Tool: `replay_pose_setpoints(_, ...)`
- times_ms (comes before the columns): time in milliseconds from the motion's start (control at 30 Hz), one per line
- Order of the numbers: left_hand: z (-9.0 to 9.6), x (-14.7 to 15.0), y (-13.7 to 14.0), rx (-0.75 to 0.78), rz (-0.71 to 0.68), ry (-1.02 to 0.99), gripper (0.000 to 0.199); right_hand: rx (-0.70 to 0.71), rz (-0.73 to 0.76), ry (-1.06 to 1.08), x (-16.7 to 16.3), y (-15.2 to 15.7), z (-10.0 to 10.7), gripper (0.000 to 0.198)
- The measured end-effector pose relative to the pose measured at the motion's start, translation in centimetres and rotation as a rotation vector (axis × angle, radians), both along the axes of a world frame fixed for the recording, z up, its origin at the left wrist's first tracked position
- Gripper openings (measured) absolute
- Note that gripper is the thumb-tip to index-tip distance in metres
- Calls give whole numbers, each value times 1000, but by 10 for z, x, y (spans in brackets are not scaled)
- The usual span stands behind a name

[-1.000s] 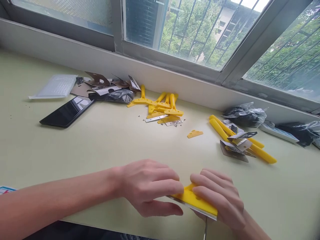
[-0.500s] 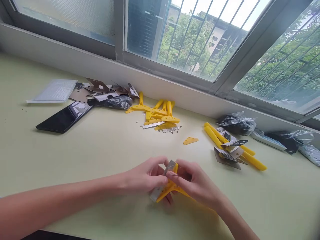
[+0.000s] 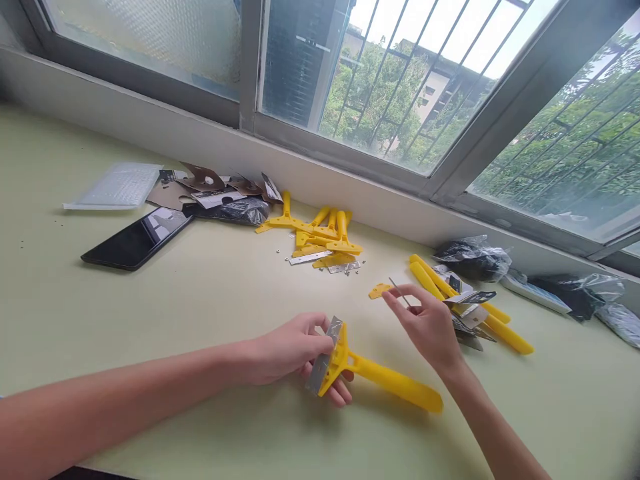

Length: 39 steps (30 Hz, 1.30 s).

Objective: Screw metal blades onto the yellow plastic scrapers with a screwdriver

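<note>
Your right hand (image 3: 429, 328) has moved off the yellow scraper (image 3: 383, 377) to right of center, pinching a thin rod (image 3: 399, 291); apart, your left hand (image 3: 293, 350) clamps scraper and blade (image 3: 318, 375) at lower center, likely keeping them aligned.

two bare hands (image 3: 295, 350), slender fingers (image 3: 319, 345), nails too small for me to make out from over here, slim wrists (image 3: 451, 365), left forearm (image 3: 150, 390) bare as far as I can see, right forearm (image 3: 495, 420) equally bare
</note>
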<state>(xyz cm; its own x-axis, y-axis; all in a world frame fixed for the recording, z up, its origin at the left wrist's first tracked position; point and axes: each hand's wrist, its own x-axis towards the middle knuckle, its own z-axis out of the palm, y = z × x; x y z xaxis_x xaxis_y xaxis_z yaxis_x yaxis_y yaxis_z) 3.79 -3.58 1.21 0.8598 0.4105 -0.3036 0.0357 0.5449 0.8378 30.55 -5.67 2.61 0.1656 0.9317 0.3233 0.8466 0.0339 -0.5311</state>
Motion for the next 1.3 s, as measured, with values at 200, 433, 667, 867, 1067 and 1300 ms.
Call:
replay_pose_setpoints(200,4,-1,1,-48,38,24,25,-51,144,-256,59,34,-11,48)
replay_pose_setpoints(433,4,0,1,-79,37,45,30,-139,386,-670,59,35,-10,37)
replay_pose_setpoints(667,6,0,1,-48,43,64,34,-215,431,-962,50,37,2,30)
replay_pose_setpoints(867,7,0,0,-38,43,57,36,-215,391,-987,44,37,4,31)
replay_pose_setpoints(1067,8,1,0,-57,61,57,39,-128,287,-835,43,42,-7,38)
replay_pose_setpoints(1300,4,2,2,-86,36,22,40,-57,292,-417,35,42,15,45)
